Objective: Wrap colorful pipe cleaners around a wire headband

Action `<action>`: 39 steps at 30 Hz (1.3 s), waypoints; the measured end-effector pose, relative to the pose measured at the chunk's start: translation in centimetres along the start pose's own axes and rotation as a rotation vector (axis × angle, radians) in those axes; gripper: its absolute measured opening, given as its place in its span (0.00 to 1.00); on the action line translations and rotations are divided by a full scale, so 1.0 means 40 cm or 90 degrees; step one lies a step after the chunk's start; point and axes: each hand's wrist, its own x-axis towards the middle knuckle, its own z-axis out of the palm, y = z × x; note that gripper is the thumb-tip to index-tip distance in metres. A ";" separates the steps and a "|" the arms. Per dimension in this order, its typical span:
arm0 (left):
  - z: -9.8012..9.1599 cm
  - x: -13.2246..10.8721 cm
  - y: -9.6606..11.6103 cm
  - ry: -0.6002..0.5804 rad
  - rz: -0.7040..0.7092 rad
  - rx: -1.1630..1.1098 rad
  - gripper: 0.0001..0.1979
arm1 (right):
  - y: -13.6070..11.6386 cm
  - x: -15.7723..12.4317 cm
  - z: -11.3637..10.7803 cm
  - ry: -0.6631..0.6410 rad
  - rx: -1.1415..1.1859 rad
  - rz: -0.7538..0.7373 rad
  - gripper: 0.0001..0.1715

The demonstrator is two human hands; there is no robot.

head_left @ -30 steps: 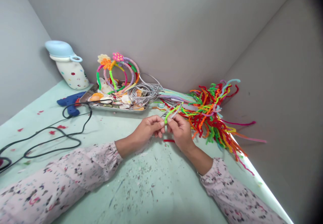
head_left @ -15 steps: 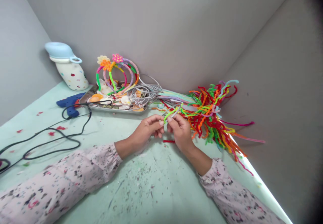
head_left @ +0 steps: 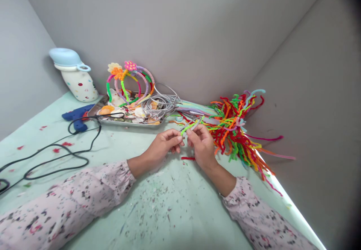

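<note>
My left hand (head_left: 166, 144) is closed, thumb and fingertips pinching the lower end of a bright green pipe cleaner (head_left: 187, 127). Opposite it, my right hand (head_left: 202, 144) pinches a thin grey wire (head_left: 195, 123), with the pipe cleaner running up alongside it. Whether the green fuzz is wound around the wire cannot be made out. Under the fingers, a short red pipe cleaner (head_left: 188, 158) lies on the table. Close to my right hand spreads a big bundle of many-coloured pipe cleaners (head_left: 234, 126).
A metal tray (head_left: 132, 125) holds shells, a coil of grey wire (head_left: 162, 105) and wrapped rings with flowers (head_left: 123, 78). Left of it lie a blue glue gun (head_left: 80, 116), its black cable (head_left: 70, 153) and a white bottle (head_left: 80, 86). Grey walls (head_left: 197, 35) enclose the table.
The green pipe cleaner has gone from a raised curve to a flatter, straighter line between my fingertips. Both hands stay in nearly the same place.
</note>
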 end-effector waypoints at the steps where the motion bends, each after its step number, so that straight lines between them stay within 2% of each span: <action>1: 0.000 0.000 0.000 -0.001 -0.002 0.002 0.08 | 0.001 0.000 -0.001 -0.005 0.004 -0.002 0.12; 6: 0.002 0.000 -0.001 0.002 -0.009 -0.001 0.09 | 0.007 0.000 -0.004 -0.029 0.024 0.020 0.12; 13: 0.008 -0.004 0.006 -0.022 -0.002 0.010 0.09 | -0.006 -0.006 0.004 -0.118 0.040 0.065 0.18; 17: 0.006 -0.003 0.005 -0.002 -0.002 -0.004 0.09 | 0.008 -0.004 -0.001 -0.095 0.045 0.056 0.19; 24: 0.003 0.000 0.004 0.002 -0.013 -0.020 0.07 | 0.010 0.000 -0.004 -0.047 -0.018 0.025 0.11; 32: 0.000 0.001 0.008 0.007 -0.015 -0.006 0.04 | 0.005 -0.001 -0.004 -0.070 -0.040 0.029 0.14; 39: 0.000 0.002 0.005 0.013 -0.010 -0.016 0.05 | -0.002 -0.002 0.001 -0.042 -0.061 0.007 0.17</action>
